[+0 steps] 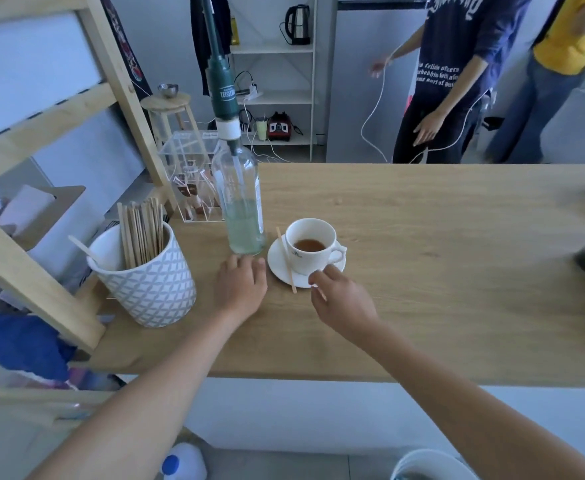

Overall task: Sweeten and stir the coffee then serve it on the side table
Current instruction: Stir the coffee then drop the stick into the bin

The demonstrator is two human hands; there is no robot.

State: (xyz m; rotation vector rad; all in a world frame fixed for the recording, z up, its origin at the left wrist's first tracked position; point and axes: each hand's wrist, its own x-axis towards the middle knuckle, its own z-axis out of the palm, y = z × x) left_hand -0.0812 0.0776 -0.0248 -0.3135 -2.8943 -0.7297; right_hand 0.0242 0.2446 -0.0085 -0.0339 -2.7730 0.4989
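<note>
The coffee cup (pixel 310 244) stands on its saucer (pixel 280 263) on the wooden counter (pixel 422 271), just right of the syrup bottle (pixel 244 209), and a stir stick (pixel 286 259) lies across the saucer. The right hand (pixel 344 299) pinches the near rim of the saucer with closed fingertips; the left hand (pixel 241 284) rests flat, fingers loosely spread, holding nothing. I think the serving step begins: better to lift the saucer level with both hands, slowly, so the coffee does not spill and the stick does not slide off.

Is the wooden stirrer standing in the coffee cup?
No, the stirrer lies across the saucer, beside the cup.
</note>
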